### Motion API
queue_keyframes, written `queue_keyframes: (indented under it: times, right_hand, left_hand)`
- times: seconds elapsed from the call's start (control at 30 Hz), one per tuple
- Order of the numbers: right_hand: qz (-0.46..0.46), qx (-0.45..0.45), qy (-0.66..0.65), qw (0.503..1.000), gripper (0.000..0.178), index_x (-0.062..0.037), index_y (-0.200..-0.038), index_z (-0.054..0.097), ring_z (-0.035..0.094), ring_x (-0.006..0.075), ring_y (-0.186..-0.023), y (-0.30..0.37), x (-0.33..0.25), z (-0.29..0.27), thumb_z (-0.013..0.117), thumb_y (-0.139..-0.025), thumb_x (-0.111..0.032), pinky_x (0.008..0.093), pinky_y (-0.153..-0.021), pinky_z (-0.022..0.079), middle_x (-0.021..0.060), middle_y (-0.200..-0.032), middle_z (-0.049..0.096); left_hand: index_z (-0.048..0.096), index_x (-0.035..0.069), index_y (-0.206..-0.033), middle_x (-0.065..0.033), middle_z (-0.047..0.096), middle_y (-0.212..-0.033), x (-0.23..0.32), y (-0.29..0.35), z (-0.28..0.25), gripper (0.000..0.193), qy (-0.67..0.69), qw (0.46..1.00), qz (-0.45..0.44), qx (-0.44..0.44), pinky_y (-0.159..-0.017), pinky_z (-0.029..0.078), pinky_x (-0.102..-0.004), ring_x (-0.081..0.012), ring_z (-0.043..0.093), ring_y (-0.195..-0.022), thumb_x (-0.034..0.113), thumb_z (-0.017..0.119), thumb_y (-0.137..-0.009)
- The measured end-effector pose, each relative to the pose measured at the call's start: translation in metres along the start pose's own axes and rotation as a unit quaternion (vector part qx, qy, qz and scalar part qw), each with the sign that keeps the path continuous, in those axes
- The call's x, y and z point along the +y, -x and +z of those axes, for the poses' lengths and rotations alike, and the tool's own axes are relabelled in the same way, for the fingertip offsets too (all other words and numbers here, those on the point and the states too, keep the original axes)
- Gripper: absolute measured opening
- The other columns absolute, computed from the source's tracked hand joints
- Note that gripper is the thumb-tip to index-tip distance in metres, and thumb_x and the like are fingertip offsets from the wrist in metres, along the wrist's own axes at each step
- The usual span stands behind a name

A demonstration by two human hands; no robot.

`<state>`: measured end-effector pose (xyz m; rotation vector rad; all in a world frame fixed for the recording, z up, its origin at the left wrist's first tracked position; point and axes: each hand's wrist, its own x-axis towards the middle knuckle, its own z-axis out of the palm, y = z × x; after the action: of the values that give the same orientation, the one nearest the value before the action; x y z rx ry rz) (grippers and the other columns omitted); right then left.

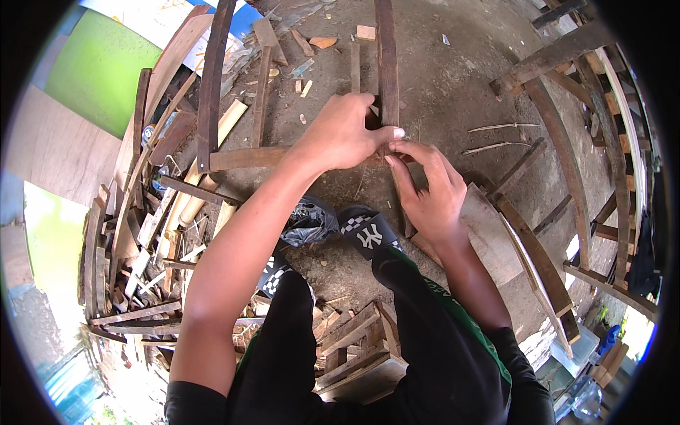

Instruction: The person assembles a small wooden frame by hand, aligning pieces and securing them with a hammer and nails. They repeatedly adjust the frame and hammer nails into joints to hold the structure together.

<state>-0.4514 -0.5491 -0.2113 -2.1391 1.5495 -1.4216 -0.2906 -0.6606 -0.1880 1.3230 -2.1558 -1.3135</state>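
Joining 2 dark wooden strips looks to be the step in hand, though the rig of the joint is partly hidden. Furthest left lies a heap of pale and dark scrap wood offcuts [152, 234] on the dirt floor [446, 85]. Next, the left hand [340, 134] clamps its grip around the long upright dark wooden slat [386, 57] where it meets the horizontal dark wooden crosspiece [244, 157]. Just right, the right hand [428, 191] pinches at that crossing, fingers together; whatever it holds is hidden. Any next move calls for steady alignment.

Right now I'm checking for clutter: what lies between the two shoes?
A crumpled dark plastic bag lies between the shoes, on the dirt ground, seen in the head view.
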Motion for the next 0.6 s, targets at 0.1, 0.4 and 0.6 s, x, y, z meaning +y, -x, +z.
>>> queue_keyframes:
  times: [0.1, 0.4, 0.6]
  right_hand:
    - [0.006, 0.004, -0.004, 1.0, 0.033, -0.0027, -0.113, 0.067, 0.076, 0.0232, -0.088, 0.0, -0.001, 0.0, 0.083, -0.084, 0.004, 0.0321, -0.076, 0.06, 0.0118, -0.107, 0.076]
    - [-0.014, 0.036, -0.033, 0.999, 0.025, 0.0003, -0.117, 0.064, 0.075, 0.0224, -0.093, -0.001, 0.0, -0.002, 0.072, -0.093, 0.006, 0.0338, -0.078, 0.062, 0.0139, -0.107, 0.075]
    - [0.284, 0.13, -0.152, 0.938, 0.017, 0.0019, -0.113, 0.06, 0.071, 0.0204, -0.085, 0.03, 0.055, 0.01, 0.053, -0.11, -0.014, 0.0345, -0.072, 0.06, 0.0148, -0.098, 0.07]
  left_hand:
    - [0.07, -0.005, -0.106, -0.0186, 0.077, -0.09, 0.0, 0.0, 0.001, 0.038, 0.01, 1.0, 0.007, 0.001, -0.071, 0.055, -0.0376, -0.0208, 0.072, -0.078, 0.029, 0.08, -0.093]
    - [0.069, -0.005, -0.105, -0.0192, 0.077, -0.091, 0.003, 0.003, 0.0, 0.039, -0.009, 1.0, 0.024, 0.01, -0.071, 0.054, -0.039, -0.0243, 0.072, -0.077, 0.03, 0.08, -0.093]
    - [0.073, -0.004, -0.103, -0.0225, 0.075, -0.087, -0.002, 0.005, 0.001, 0.041, 0.017, 0.999, 0.022, 0.033, -0.075, 0.057, -0.0433, -0.0329, 0.076, -0.081, 0.032, 0.084, -0.088]
